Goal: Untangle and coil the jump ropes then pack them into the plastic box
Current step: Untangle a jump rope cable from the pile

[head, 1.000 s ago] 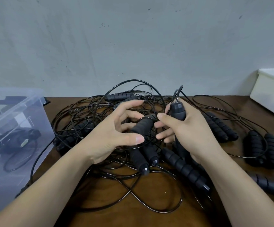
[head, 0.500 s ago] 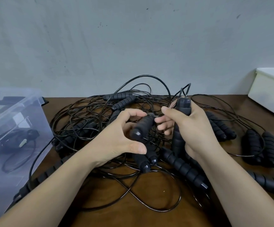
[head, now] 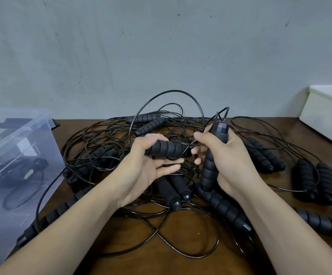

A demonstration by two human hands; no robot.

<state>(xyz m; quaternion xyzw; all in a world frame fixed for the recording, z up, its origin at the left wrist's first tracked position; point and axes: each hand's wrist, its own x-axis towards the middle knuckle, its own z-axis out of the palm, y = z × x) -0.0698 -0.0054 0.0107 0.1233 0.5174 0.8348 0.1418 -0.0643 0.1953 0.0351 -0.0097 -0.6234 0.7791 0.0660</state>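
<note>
Around left hand point(head: 141, 169) and right hand point(head: 228, 161), tangled jump ropes point(head: 225, 210) crowd the table point(head: 181, 262).

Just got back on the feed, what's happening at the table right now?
A person is working through a tangled pile of black jump ropes on the wooden table. Their left hand holds one foam handle lying sideways, and their right hand grips a second handle upright, both above the pile. The clear plastic box at the left has a rope in it; the rest lie unsorted.
</note>
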